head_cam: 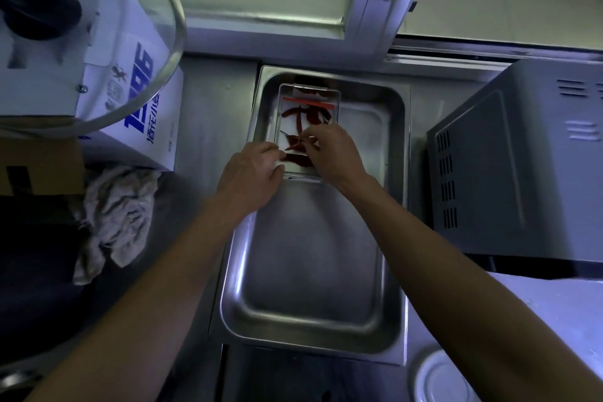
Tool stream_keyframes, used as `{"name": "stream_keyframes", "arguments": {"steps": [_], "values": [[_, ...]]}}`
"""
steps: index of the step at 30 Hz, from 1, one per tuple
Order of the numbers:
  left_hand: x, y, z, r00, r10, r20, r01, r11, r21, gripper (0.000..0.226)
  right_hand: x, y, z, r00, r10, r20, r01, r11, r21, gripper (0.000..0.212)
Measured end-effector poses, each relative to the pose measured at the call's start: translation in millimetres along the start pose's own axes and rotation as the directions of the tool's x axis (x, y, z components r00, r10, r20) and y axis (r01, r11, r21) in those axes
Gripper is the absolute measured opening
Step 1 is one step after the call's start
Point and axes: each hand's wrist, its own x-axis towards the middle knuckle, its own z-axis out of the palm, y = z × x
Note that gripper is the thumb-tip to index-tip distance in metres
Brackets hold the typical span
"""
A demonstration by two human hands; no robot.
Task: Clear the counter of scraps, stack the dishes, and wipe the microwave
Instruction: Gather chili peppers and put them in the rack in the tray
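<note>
Left hand [253, 173]: fingers curled, gripping clear container [308, 114] near-left corner | Right hand [329, 150]: fingertips pinching dried chili [295, 143] | Container: inside far steel tray [368, 127]

left hand [253, 170]: arm extended, fingers curled | right hand [332, 150]: arm extended, fingertips pinching

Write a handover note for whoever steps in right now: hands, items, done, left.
Left hand grips the near-left corner of the clear container. Right hand pinches a dried red chili over it.
The container sits at the far end of the steel tray, more chilies inside.
Rag lies crumpled to the left; microwave stands to the right.
Done: cannot tell.
Left: scraps, dish stacking, microwave wipe apparently not yet begun.
</note>
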Motion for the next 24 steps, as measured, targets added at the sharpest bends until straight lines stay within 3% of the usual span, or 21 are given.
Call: {"name": "stream_keyframes", "arguments": {"steps": [4,10,24], "values": [[-20,16,-8,1.0,-0.004,-0.002,0.004,1.0,-0.024,0.032,-38,-1,-19,0.999,0.018,-0.047,-0.016,0.998,0.054,0.021],[-54,57,-5,1.0,0.009,0.027,-0.008,0.999,-0.036,0.036,-112,-1,-51,0.992,0.128,0.016,-0.129,0.99,0.049,0.032],[-128,169,49,0.949,0.291,0.119,-0.279,0.954,-0.114,0.033,-322,39,-71,0.89,0.43,-0.151,-0.418,0.902,0.107,0.026]]}}
